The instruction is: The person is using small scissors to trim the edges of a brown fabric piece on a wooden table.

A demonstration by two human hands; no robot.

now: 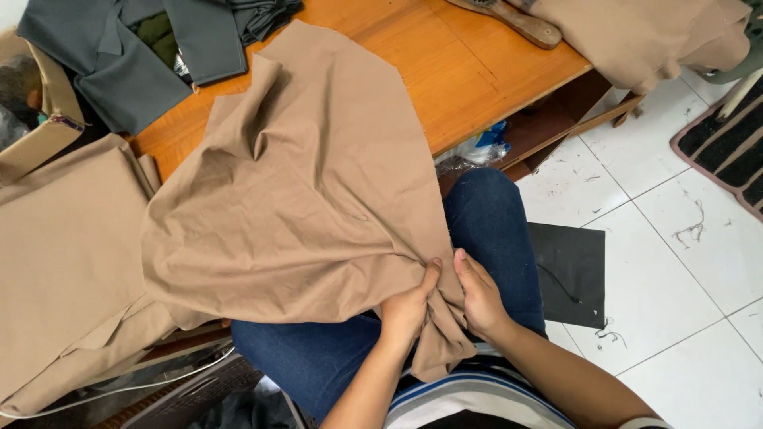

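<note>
We hold the tan cloth (294, 199) with both hands at its lower edge, over our lap. Our left hand (409, 306) is closed on a bunch of the fabric, with the thumb pointing up along a fold. Our right hand (479, 295) is just beside it, the fingers pressed on the same gathered edge, and a short tail of the cloth hangs down between the two wrists. From the grip the cloth spreads up and to the left, across our knee in blue jeans (493, 222) and onto the wooden table (477, 71), where it lies in soft wrinkles. Further left of the grip lies a stack of more tan fabric (63, 262). Beyond the cloth, at the far left corner of the table, there are grey garments (135, 56). To the right of our hands a black square piece (576, 274) lies on the white tiled floor (683, 270), with some thread scraps near it.
</note>
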